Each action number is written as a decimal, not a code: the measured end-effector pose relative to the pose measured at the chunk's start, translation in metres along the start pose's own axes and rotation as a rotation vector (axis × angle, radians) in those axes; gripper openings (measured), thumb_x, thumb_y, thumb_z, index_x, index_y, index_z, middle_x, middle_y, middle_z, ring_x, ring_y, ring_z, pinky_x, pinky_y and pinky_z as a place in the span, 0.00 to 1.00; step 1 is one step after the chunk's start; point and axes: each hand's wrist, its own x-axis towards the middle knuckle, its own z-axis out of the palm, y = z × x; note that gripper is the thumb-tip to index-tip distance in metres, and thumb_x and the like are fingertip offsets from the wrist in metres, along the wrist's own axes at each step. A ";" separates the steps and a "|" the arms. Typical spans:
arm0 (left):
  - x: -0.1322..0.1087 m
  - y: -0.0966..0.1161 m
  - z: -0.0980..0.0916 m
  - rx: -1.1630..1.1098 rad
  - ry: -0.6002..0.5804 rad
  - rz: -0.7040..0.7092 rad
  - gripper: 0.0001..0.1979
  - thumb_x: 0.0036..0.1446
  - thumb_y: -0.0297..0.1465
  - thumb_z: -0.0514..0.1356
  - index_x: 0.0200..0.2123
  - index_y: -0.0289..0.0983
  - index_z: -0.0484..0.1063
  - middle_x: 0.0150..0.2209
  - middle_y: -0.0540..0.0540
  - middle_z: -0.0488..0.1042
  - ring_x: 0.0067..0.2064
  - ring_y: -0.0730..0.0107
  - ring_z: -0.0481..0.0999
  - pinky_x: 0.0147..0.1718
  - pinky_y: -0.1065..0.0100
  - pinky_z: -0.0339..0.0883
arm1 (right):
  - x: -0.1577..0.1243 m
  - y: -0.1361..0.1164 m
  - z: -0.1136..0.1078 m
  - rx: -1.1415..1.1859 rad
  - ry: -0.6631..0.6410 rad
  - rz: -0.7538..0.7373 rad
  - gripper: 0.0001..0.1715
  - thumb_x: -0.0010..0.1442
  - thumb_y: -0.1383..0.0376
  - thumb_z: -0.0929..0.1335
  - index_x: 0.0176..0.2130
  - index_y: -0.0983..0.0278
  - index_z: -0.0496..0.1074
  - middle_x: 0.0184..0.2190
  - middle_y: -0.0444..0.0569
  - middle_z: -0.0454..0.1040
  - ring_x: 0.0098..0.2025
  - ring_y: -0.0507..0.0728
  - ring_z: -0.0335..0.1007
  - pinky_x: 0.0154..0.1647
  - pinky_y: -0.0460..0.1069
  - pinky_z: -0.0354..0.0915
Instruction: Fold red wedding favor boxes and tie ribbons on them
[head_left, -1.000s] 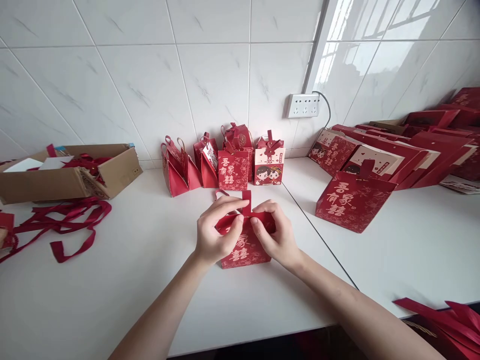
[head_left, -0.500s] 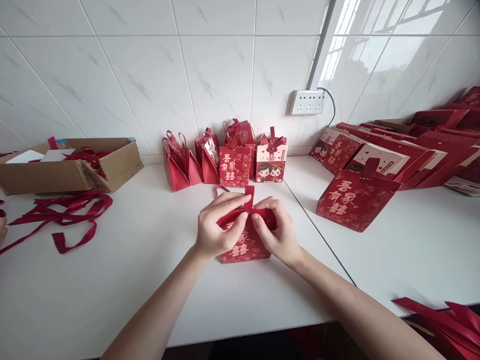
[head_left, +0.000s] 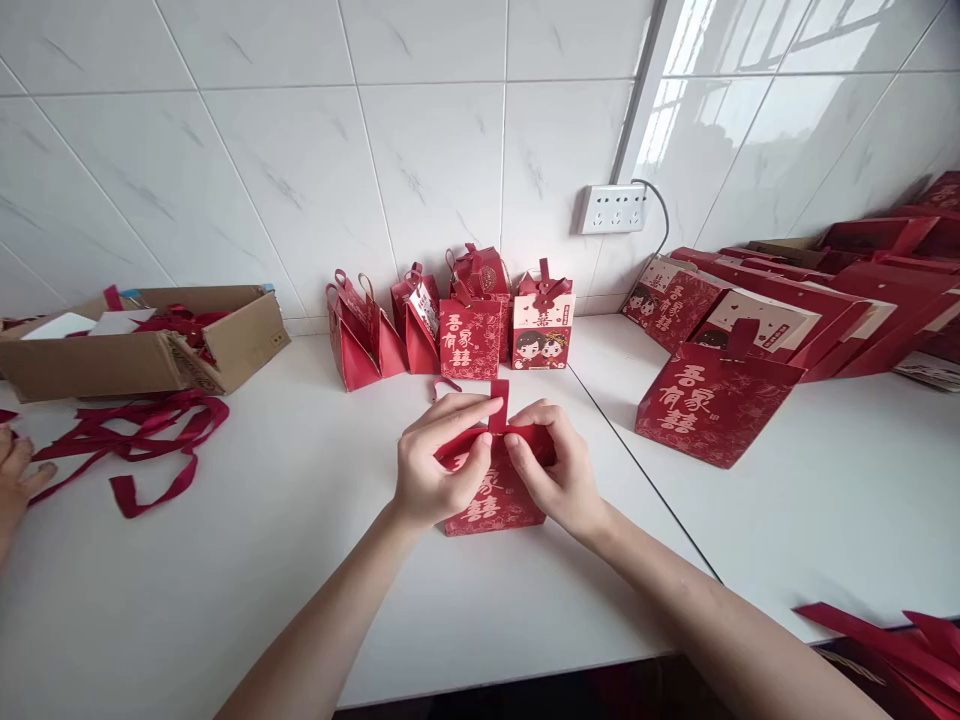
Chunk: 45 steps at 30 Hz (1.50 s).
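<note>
A red gift box (head_left: 499, 505) with pale printed characters stands upright on the white table in front of me. My left hand (head_left: 446, 460) pinches its top edge from the left, fingers behind and thumb in front. From the other side my right hand (head_left: 553, 465) grips the same edge, thumb tip close to the left thumb. Between the hands a red strap (head_left: 499, 408) sticks up from the box top. The fingers cover much of the box's upper part, and its back is hidden.
Several finished-looking red boxes (head_left: 470, 335) stand by the tiled wall. A cardboard box (head_left: 90, 370) and loose red ribbon (head_left: 161, 420) lie left, near another person's hand (head_left: 13, 480). At right are a separate red box (head_left: 712, 410), stacked boxes (head_left: 847, 300) and ribbons (head_left: 892, 650) low down.
My two hands keep nearly the same grip on the gift box. The view has shifted slightly. At the far left, the other person's hand has come further into view beside the ribbon.
</note>
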 end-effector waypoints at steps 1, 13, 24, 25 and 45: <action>0.000 0.000 0.000 -0.001 0.003 -0.002 0.16 0.53 0.22 0.57 0.44 0.38 0.76 0.40 0.46 0.78 0.37 0.71 0.77 0.35 0.72 0.74 | 0.000 0.000 0.001 0.006 0.003 0.008 0.06 0.61 0.71 0.64 0.37 0.60 0.63 0.30 0.44 0.67 0.30 0.52 0.65 0.31 0.48 0.63; 0.002 -0.006 0.001 -0.352 -0.028 -0.447 0.27 0.51 0.32 0.63 0.56 0.40 0.63 0.39 0.46 0.78 0.37 0.66 0.78 0.39 0.64 0.72 | 0.001 0.008 -0.007 0.224 -0.033 0.172 0.26 0.55 0.66 0.67 0.52 0.58 0.57 0.41 0.48 0.70 0.41 0.58 0.69 0.39 0.53 0.66; -0.007 -0.044 0.013 -0.395 -0.147 -0.724 0.42 0.44 0.51 0.63 0.59 0.39 0.56 0.59 0.36 0.64 0.59 0.48 0.65 0.53 0.51 0.60 | 0.030 0.056 -0.040 0.973 0.440 0.665 0.09 0.52 0.68 0.66 0.36 0.60 0.73 0.34 0.42 0.76 0.37 0.54 0.71 0.43 0.50 0.67; -0.010 -0.040 0.017 -0.339 -0.195 -0.666 0.41 0.45 0.48 0.63 0.59 0.40 0.55 0.59 0.36 0.64 0.59 0.48 0.65 0.53 0.51 0.60 | 0.029 0.057 -0.040 1.011 0.430 0.668 0.09 0.51 0.69 0.66 0.35 0.60 0.73 0.33 0.42 0.76 0.36 0.53 0.71 0.44 0.50 0.67; -0.016 -0.019 0.022 0.202 0.122 0.137 0.36 0.49 0.42 0.65 0.59 0.40 0.58 0.47 0.39 0.69 0.48 0.55 0.70 0.45 0.56 0.69 | 0.014 0.058 -0.013 1.262 0.135 0.926 0.07 0.53 0.68 0.69 0.36 0.64 0.73 0.31 0.44 0.79 0.31 0.51 0.75 0.34 0.43 0.74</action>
